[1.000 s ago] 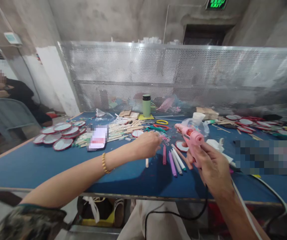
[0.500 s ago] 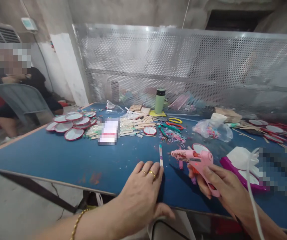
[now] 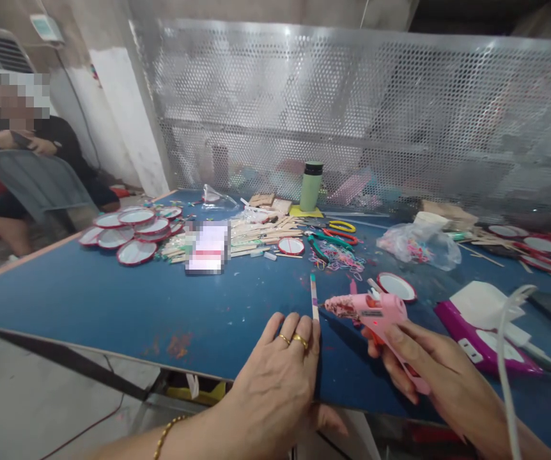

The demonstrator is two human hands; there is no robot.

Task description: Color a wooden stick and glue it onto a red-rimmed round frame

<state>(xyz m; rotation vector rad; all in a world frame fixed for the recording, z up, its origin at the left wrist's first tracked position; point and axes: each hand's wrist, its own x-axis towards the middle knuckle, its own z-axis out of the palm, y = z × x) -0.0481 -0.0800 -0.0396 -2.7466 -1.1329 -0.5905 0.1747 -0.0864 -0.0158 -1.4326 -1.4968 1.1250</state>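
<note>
My right hand (image 3: 414, 358) is wrapped round a pink glue gun (image 3: 376, 313), its nozzle pointing left. The nozzle tip is at or just beside a thin stick (image 3: 314, 296) with a teal end and a purple patch; whether they touch, I cannot tell. My left hand (image 3: 280, 358) lies flat, palm down, at the table's front edge, with the thumb apart. Its index finger rests at the stick's near end, which is hidden under or beside that finger. Just behind the glue gun lies a round white disc with a red rim (image 3: 397, 287).
On the blue table (image 3: 112, 300) are stacked red-rimmed discs (image 3: 136, 252), a phone (image 3: 208, 249), wooden sticks (image 3: 275, 230), pliers (image 3: 333, 239), a green bottle (image 3: 311, 188) and a purple power strip (image 3: 486, 345). A white cable (image 3: 505, 370) crosses my right forearm. A person (image 3: 40, 147) sits at far left.
The glue gun's nozzle has come closer to the stick and slightly lower. My left hand stays at the stick's near end. The whole view has shifted a little.
</note>
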